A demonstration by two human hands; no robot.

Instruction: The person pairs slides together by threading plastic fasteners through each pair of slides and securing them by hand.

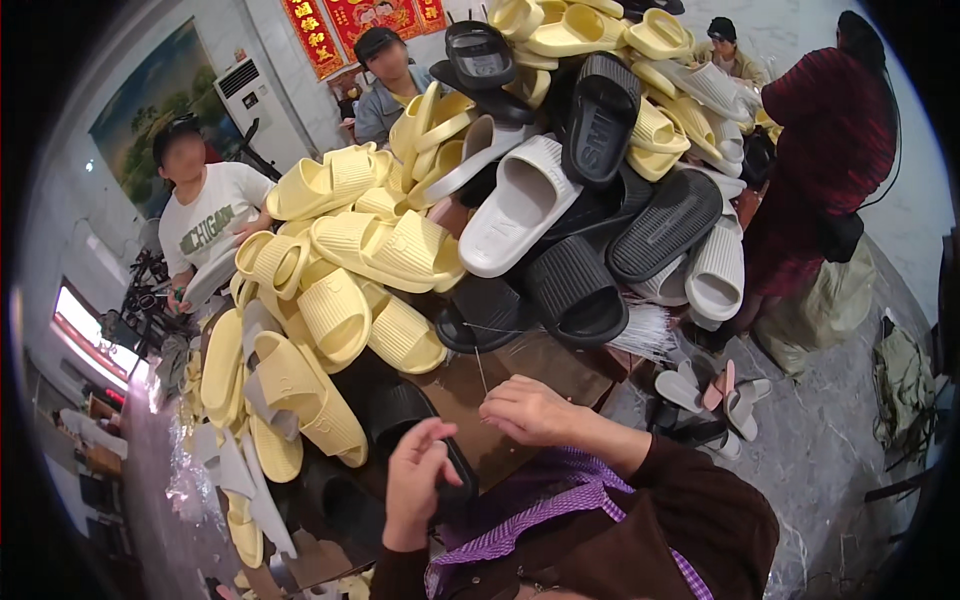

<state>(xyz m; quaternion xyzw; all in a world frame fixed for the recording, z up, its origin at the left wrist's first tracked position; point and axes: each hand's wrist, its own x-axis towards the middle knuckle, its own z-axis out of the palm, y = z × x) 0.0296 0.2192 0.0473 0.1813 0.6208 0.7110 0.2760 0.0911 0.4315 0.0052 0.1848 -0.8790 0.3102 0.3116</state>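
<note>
My right hand (530, 410) is closed in a pinch over the brown tabletop (560, 375), holding a thin pale plastic strand (481, 368) that rises from its fingertips. My left hand (412, 482) is raised to the left of it, with thumb and fingers apart and nothing visible between them. Right behind the left hand lies a black slide sandal (400, 408), partly covered by it. Two more black slides, one with a ribbed strap (575, 290) and one darker and lower (485, 315), lie just beyond my hands.
A tall heap of yellow slides (385, 245), with white slides (520, 205) and black ones, covers most of the table. A bundle of white plastic strands (645, 335) lies at its right edge. Several people stand or sit around. More slippers (710, 395) are on the floor at right.
</note>
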